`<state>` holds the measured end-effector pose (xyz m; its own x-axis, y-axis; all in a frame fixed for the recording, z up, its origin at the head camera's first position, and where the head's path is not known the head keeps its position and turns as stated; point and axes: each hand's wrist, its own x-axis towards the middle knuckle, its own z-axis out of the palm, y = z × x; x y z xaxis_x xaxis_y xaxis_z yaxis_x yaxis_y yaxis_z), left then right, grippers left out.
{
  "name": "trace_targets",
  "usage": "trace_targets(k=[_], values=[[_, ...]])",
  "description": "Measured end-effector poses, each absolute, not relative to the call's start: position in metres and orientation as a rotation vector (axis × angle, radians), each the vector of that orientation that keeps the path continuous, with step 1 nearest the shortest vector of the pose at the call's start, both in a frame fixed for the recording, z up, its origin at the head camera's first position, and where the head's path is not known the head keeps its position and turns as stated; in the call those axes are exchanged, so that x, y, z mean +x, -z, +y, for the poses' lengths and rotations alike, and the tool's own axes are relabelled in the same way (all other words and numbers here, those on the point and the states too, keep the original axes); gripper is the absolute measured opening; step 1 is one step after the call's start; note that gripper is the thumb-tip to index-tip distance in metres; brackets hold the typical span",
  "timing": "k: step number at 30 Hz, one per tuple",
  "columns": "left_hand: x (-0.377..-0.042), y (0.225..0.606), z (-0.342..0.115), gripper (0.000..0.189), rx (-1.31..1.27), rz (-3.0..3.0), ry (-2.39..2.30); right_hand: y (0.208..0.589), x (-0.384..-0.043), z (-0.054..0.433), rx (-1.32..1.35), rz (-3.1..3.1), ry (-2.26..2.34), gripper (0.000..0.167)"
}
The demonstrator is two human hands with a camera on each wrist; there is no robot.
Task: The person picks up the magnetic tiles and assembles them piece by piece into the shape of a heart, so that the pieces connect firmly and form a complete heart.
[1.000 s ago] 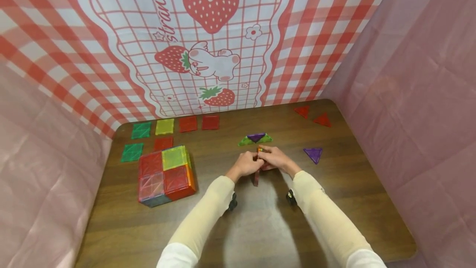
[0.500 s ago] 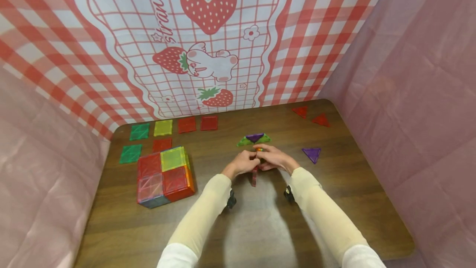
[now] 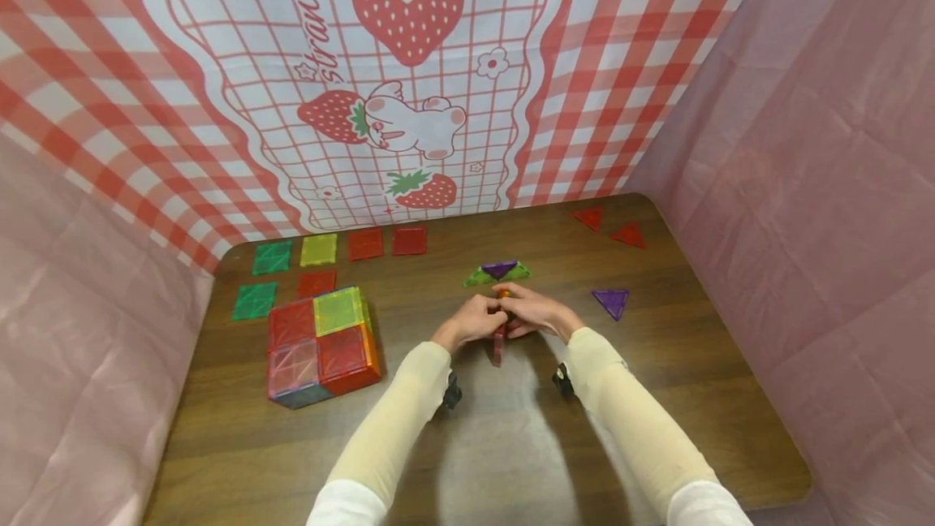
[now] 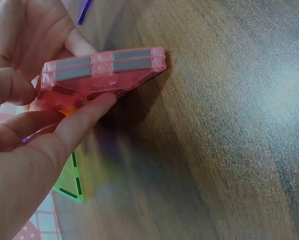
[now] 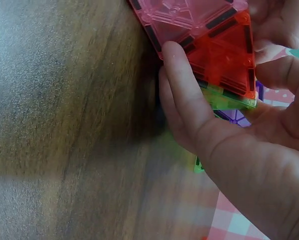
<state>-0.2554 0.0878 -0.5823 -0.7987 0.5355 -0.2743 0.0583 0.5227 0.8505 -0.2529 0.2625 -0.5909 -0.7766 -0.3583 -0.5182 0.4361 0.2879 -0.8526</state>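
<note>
Both hands hold a small cluster of magnetic tiles upright in the middle of the table. Pink tiles (image 4: pixel 104 65) lie face to face in it, their edge magnets showing in the left wrist view. A red triangular tile (image 5: pixel 222 57) sits against the pink in the right wrist view, with a yellow-green tile edge (image 5: pixel 227 100) behind it. My left hand (image 3: pixel 475 320) pinches the cluster from the left, one finger along its lower side. My right hand (image 3: pixel 536 312) grips the other side, fingers on the tile faces. Fingers partly hide the cluster in the head view.
Just beyond the hands lies a green and purple tile piece (image 3: pixel 500 271). A purple triangle (image 3: pixel 611 303) and two red triangles (image 3: pixel 629 235) lie right. At left stands a tile box (image 3: pixel 321 347), with several loose square tiles (image 3: pixel 318 250) behind it. Cloth hangs around the table.
My right fingers have shifted around the tiles, and the pinkish part seen below that hand a second ago is now covered. Both hands stay at nearly the same spot.
</note>
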Motion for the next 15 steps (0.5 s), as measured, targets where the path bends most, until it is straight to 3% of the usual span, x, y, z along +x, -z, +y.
trace_targets(k=[15], values=[[-0.2515, 0.5815, 0.0948, 0.025, 0.493, 2.413, -1.089, 0.594, -0.249, 0.2537, 0.02, 2.11, 1.493, 0.052]])
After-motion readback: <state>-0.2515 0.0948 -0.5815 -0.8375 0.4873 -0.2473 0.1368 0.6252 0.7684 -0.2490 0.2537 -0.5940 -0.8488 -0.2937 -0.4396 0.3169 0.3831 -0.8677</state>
